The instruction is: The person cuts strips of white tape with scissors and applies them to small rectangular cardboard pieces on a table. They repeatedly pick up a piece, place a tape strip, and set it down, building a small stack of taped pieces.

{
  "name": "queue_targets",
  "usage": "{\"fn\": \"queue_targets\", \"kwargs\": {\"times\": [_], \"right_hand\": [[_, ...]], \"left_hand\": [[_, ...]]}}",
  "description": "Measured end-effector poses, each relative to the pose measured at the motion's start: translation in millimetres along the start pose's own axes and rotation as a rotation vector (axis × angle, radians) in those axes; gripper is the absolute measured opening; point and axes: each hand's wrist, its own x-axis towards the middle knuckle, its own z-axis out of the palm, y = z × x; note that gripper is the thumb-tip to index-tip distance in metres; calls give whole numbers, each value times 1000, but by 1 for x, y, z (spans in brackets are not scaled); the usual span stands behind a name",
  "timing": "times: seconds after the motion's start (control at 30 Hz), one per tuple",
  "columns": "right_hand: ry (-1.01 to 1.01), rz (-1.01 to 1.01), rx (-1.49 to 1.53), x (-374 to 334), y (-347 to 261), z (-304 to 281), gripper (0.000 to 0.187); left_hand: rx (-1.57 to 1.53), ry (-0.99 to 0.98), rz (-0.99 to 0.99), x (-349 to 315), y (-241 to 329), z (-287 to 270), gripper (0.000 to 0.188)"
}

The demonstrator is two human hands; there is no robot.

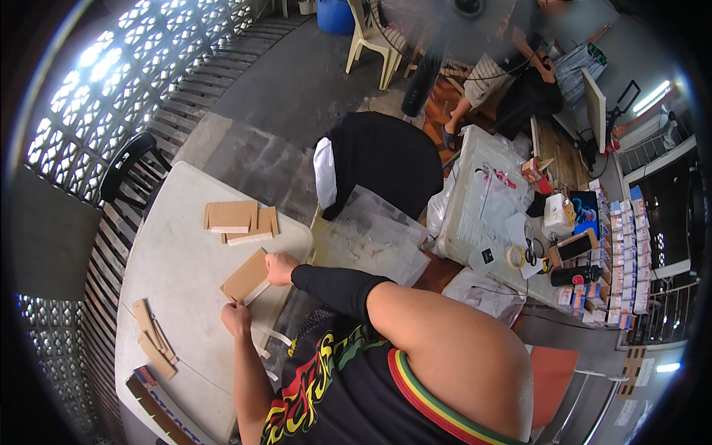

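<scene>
At the white table [178,245], both hands [236,317] [280,268] grip the cardboard piece [245,277] between them.

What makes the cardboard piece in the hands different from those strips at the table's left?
The cardboard piece is broad; the strips are narrow. The cardboard piece is held by the left hand and right hand, while the strips lie untouched on the table. Both are brown cardboard.
</scene>
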Motion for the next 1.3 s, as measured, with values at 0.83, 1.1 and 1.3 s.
{"fn": "queue_targets", "kwargs": {"times": [0.83,1.1,1.3], "right_hand": [[-100,38,-21,-7,-11,-14,25],[8,6,5,1,1,3,9],[-33,44,-17,-1,-3,-2,10]], "left_hand": [[-33,129,112,-11,7,2,26],[26,172,169,-22,13,-5,23],[52,140,148,-21,12,-7,22]]}}
